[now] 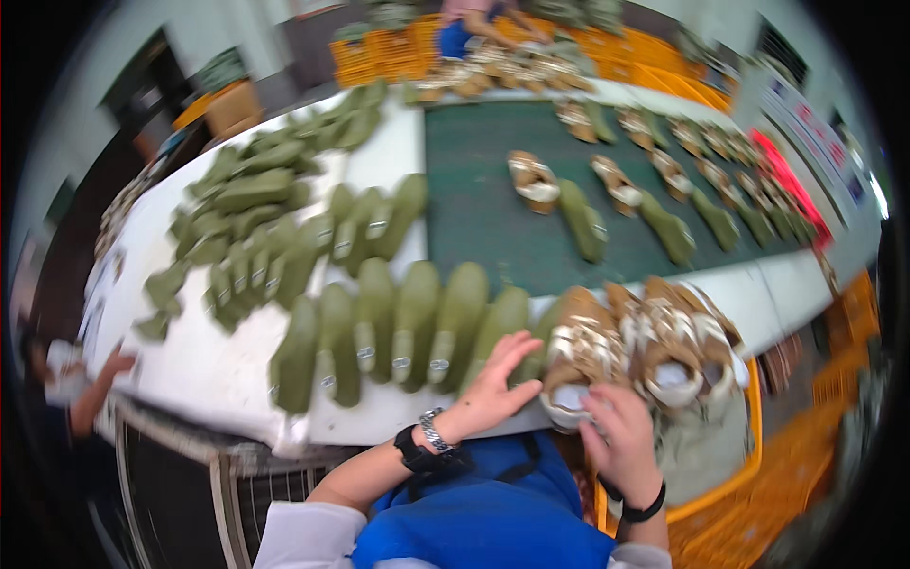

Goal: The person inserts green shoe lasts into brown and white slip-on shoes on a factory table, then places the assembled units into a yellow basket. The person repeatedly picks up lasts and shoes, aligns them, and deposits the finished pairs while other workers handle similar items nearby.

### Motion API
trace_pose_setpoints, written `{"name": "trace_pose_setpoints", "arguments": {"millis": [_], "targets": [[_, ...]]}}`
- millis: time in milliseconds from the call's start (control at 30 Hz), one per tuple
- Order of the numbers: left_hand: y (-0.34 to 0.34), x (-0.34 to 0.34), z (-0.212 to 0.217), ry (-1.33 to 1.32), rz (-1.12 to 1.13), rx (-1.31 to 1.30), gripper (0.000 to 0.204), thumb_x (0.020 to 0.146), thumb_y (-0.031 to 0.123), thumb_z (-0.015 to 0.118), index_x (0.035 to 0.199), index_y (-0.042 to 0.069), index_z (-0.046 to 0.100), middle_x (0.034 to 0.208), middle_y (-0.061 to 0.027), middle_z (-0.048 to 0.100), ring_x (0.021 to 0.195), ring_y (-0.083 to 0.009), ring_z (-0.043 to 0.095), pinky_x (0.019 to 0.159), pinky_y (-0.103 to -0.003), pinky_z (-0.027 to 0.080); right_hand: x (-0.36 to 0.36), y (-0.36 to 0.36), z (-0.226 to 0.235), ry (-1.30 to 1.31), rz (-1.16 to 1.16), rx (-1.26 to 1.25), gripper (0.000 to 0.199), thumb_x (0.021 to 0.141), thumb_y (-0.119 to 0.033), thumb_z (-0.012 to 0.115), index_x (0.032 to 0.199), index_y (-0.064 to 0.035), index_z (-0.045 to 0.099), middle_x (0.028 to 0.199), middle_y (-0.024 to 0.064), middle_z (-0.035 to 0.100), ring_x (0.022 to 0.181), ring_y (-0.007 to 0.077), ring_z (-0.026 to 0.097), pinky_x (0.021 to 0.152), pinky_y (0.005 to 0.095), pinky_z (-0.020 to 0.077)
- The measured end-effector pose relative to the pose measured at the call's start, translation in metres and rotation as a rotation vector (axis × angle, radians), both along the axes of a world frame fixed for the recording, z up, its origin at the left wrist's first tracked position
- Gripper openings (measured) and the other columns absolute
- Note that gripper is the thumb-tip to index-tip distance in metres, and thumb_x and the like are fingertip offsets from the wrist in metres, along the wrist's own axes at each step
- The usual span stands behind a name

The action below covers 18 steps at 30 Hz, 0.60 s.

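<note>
My left hand is open, fingers spread, over the heel ends of olive-green insoles near the table's front edge. Several such insoles, most with small white labels, stand side by side to its left. My right hand has bent fingers and thumb at the heel opening of a brown-and-white shoe; it grips the heel edge, though blur softens the fingertips. More brown-and-white shoes sit close together just right of that shoe, toes pointing away from me.
Loose green insoles are heaped on the white table at left. Shoes and insoles lie in rows on a dark green mat. An orange crate is below right. Co-workers are at the far side and left.
</note>
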<state>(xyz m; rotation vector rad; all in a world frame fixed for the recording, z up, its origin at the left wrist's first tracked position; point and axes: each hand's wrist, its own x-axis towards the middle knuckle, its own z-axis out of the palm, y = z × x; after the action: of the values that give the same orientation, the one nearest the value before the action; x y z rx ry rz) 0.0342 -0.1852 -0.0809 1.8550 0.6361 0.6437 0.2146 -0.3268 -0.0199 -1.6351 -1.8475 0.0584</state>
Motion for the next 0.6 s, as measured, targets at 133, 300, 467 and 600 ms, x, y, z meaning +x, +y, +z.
{"name": "trace_pose_setpoints", "arguments": {"millis": [133,300,467,600], "targets": [[0.005,-0.074,0.002,0.08,0.297,0.269,0.046,0.084,0.016,0.065,0.128,0.008,0.052,0.144,-0.0156,0.039,0.14,-0.0394,0.024,0.112,-0.047,0.025,-0.06,0.044,-0.022,0.039,0.389,-0.044,0.034,0.072,-0.013,0.073,0.105,-0.0079,0.064,0.11,0.0119,0.059,0.103,0.0321,0.056,0.093,0.0459,0.0428],[0.01,-0.179,-0.022,0.601,0.796,0.783,0.055,0.077,0.018,0.069,0.128,0.007,0.051,0.135,-0.0218,0.043,0.128,-0.0466,0.034,0.102,-0.05,0.035,-0.096,0.088,-0.066,-0.143,0.303,-0.154,0.049,0.073,-0.019,0.073,0.119,-0.0082,0.058,0.131,0.0175,0.046,0.126,0.0408,0.037,0.106,0.0541,0.0272],[0.01,-0.224,-0.064,0.422,0.853,0.313,0.068,0.079,0.019,0.068,0.139,0.008,0.037,0.135,-0.0274,0.04,0.126,-0.0464,0.037,0.104,-0.047,0.036,-0.109,0.103,-0.106,-0.119,0.138,-0.079,0.047,0.072,-0.021,0.071,0.115,-0.0078,0.059,0.127,0.016,0.049,0.124,0.0432,0.039,0.101,0.0528,0.0327],[0.025,-0.218,-0.084,0.277,0.876,0.335,0.061,0.081,0.015,0.064,0.136,0.009,0.038,0.138,-0.0294,0.036,0.128,-0.0439,0.038,0.104,-0.044,0.037,-0.107,0.106,-0.12,-0.048,0.145,-0.083,0.038,0.07,-0.013,0.066,0.108,-0.0064,0.061,0.124,0.0164,0.049,0.125,0.0444,0.038,0.101,0.0525,0.0327]]}}
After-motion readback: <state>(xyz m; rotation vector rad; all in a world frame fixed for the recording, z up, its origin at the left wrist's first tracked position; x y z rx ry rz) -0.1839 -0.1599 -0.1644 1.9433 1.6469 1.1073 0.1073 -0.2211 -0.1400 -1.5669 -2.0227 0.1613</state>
